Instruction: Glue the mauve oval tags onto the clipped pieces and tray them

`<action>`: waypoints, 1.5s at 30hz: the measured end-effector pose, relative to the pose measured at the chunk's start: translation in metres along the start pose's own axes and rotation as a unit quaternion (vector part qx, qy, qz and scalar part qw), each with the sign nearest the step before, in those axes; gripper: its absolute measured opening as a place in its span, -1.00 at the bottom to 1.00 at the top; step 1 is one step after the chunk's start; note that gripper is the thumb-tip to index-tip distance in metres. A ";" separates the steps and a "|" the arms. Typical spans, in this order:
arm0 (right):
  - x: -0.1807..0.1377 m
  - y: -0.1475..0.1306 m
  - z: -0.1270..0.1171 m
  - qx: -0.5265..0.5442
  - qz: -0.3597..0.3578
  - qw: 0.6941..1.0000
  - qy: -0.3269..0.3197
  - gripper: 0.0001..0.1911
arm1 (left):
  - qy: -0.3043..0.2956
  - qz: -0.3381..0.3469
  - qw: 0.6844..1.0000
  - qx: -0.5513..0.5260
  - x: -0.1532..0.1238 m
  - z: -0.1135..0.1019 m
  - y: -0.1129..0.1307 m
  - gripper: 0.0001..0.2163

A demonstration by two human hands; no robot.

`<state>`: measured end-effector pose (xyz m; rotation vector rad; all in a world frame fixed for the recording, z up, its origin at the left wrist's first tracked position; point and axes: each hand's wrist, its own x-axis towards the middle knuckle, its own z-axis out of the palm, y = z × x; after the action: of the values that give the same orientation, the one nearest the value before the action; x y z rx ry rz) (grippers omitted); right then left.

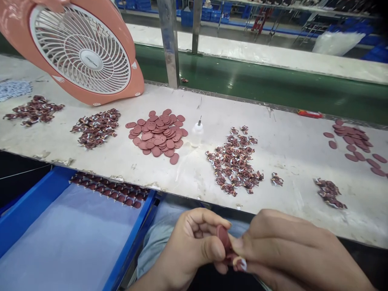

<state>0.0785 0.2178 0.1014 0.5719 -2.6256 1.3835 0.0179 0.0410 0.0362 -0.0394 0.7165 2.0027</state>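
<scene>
In front of my lap, my left hand (190, 248) is closed, its thumb and fingers pinching a maroon oval disc (223, 235). My right hand (281, 242) is closed too, gripping a small maroon figurine (239, 263) with white and yellow on it. Figurine and disc are held together, touching or nearly so; fingers hide the spot between them. On the bench behind my hands lies a heap of similar figurines (235, 161), with a single figurine (277, 179) beside it. A pile of maroon discs (159, 133) is further left, next to a white needle-tipped bottle (197, 133).
An orange fan (87, 56) stands at the back left. Below the bench edge, a blue tray (133, 238) holds rows of maroon pieces (112, 190). More discs (351, 137) and a red cutter-like tool (309, 114) lie right. A metal post (169, 44) rises before a green belt (242, 74).
</scene>
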 end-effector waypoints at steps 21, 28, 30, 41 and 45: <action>0.017 0.011 -0.001 -0.006 0.070 0.997 -0.007 -0.61 | 0.044 -0.040 0.997 -0.055 0.010 -0.017 -0.004 -0.73; 0.016 0.018 0.010 -0.009 0.096 0.994 0.047 -0.78 | 0.033 -0.064 0.989 -0.130 0.009 -0.020 -0.002 -0.78; 0.018 0.018 0.015 0.006 0.105 0.994 0.037 -0.75 | 0.028 -0.051 0.990 -0.132 0.009 -0.020 -0.002 -0.78; 0.025 0.019 0.034 -0.049 0.037 0.990 0.125 -0.86 | 0.043 -0.021 0.997 -0.053 0.008 -0.025 0.000 -0.48; 0.023 0.026 0.045 -0.206 -0.050 0.956 0.201 -0.77 | 0.143 0.133 0.980 0.036 0.005 -0.019 -0.001 -0.65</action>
<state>0.0501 0.1879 0.0616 0.3205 -2.4023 0.7813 0.0106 0.0360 0.0185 -0.2001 1.0217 2.2506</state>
